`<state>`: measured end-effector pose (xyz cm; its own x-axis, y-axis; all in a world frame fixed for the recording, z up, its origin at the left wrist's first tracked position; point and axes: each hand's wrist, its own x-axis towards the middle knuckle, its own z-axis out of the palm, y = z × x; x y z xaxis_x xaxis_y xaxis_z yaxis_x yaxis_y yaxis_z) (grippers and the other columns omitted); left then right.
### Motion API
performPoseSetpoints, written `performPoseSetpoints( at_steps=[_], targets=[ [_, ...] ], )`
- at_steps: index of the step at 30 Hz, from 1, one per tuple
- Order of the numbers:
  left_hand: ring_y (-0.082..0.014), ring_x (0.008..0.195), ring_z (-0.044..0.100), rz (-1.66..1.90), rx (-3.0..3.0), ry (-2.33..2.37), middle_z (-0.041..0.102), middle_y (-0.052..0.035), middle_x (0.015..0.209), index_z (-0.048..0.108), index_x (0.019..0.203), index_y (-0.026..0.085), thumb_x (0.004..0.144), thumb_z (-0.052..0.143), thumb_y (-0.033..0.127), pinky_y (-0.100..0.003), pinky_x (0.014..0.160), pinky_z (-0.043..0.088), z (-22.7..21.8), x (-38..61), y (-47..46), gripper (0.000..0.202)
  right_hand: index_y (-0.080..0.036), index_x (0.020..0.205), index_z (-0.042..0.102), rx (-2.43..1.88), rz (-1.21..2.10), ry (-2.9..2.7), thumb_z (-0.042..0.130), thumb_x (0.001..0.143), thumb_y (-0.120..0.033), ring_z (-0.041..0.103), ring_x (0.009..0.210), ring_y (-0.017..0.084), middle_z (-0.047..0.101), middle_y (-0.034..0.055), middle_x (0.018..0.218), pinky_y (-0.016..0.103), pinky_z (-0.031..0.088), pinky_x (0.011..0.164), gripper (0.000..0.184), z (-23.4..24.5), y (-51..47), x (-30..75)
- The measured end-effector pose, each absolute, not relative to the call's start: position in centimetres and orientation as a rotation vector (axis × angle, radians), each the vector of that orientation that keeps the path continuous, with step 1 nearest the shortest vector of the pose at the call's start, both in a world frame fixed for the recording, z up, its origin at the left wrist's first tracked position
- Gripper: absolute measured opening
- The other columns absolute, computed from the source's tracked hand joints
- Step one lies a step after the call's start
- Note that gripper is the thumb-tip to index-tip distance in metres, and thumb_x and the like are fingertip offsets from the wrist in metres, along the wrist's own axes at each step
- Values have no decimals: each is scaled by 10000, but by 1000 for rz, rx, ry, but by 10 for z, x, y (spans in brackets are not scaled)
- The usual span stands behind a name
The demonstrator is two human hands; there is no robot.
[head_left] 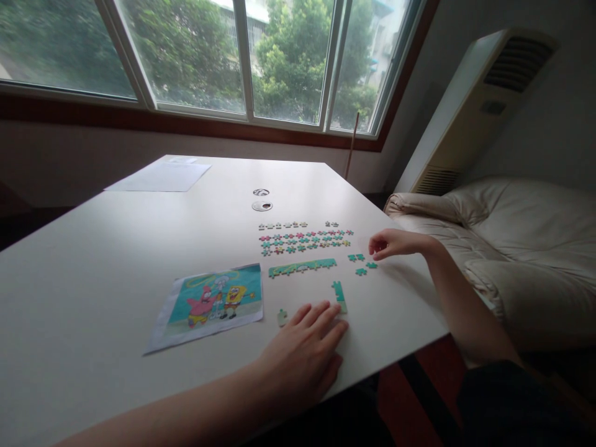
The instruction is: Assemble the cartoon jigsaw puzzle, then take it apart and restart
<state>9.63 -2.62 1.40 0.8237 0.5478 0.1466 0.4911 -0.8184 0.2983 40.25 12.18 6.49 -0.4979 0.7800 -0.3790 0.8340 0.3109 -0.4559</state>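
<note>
- The left hand [305,344] lies palm down on the white counter [209,223], fingers extended, their tips at the lower end of the joined green corner section [339,293].
- A pale jigsaw piece [282,318] sits just beside it.
- The right hand [393,243] is curled near four loose green pieces [361,272]; cannot tell whether its fingers grip one.
- Rows of jigsaw pieces [302,243] lie beyond the joined edge strip [302,267], right of the SpongeBob print [212,304].

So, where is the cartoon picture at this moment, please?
In the head view, the picture lies left of centre on the near half of the white table, just left of the joined puzzle strip.
</note>
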Motion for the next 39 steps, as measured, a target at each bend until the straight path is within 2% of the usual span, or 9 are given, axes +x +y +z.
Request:
performPoseSetpoints(
  at_steps=[5,10,16,22,27,29,33,39],
  targets=[
    [-282,1238,323,318,2759,806,348,-93,1372,396,1244,195,864,393,302,-454,1013,262,14,96,-27,395,-125,861,635,1459,-904,2511,605,678,-463,495,618,119,582,24,687,223,370,562,386,67,118,393],
    [-279,1241,317,334,2759,808,345,-91,1373,404,1238,200,858,403,297,-454,1012,260,13,96,-26,392,-156,889,649,1376,-847,2568,666,616,-466,495,648,119,585,21,747,217,367,575,413,60,112,373],
    [-279,1239,318,338,2759,802,355,-82,1369,406,1235,206,857,400,295,-453,1010,261,13,97,-26,389,-160,810,654,1358,-816,2573,662,630,-403,473,639,117,579,11,719,215,356,561,303,55,108,364],
    [-281,1239,319,318,2760,800,350,-85,1373,401,1241,199,863,389,300,-452,1012,262,14,97,-26,392,-130,773,601,1232,-919,2604,626,677,-286,448,610,97,529,-7,672,205,352,552,186,59,104,361],
    [-281,1235,322,322,2761,799,358,-86,1366,405,1235,199,858,394,302,-456,1009,265,15,97,-26,390,-142,1022,570,1059,-1013,2710,531,784,-290,429,625,88,503,-5,733,203,362,577,284,65,100,356],
    [-276,1235,321,326,2765,800,362,-85,1363,403,1232,198,859,390,302,-455,1009,263,15,97,-26,387,-153,1062,560,1072,-982,2785,482,820,-301,435,643,92,518,7,765,207,364,592,294,65,99,353],
    [-266,1238,316,329,2767,796,359,-82,1364,401,1228,201,865,378,302,-449,1014,256,16,97,-26,378,-147,1020,570,1137,-980,2868,460,838,-312,476,670,98,557,23,782,208,380,611,270,62,98,346],
    [-272,1229,325,325,2775,802,364,-79,1360,401,1227,201,856,392,301,-451,1009,262,13,98,-26,385,-147,903,633,1161,-991,2929,542,785,-323,517,660,103,612,25,756,204,404,605,231,58,98,340]
  ],
)
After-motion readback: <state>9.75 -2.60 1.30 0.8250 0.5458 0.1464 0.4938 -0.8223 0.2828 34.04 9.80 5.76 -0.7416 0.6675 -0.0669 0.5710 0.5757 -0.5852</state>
